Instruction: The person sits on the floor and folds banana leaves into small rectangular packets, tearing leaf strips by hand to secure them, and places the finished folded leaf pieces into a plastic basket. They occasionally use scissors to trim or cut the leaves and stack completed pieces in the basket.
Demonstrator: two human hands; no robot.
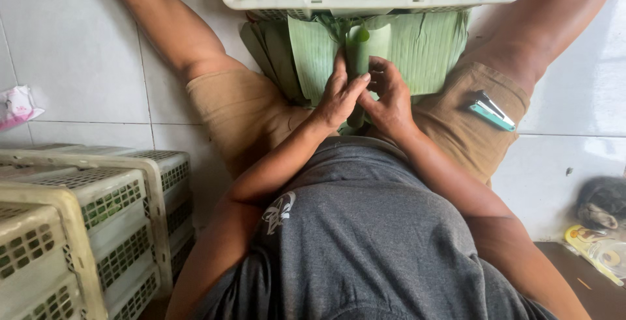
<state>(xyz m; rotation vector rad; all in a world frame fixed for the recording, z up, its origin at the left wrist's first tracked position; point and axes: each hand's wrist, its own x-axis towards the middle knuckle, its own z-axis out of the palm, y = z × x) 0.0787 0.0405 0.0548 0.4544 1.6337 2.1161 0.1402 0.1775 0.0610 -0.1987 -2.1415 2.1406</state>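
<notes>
Centre of frame, I clamp both left hand (338,98) and right hand (390,101) round the rolled leaf parcel (357,65), keeping it from unrolling.

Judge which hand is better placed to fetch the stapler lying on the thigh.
Right, probably. The stapler lies on the right thigh, just beyond the right hand. The left hand is on the far side of the rolled leaf both hands hold, and could keep its grip there.

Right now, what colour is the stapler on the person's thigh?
Teal and silver; the stapler shows best in the head view.
</notes>
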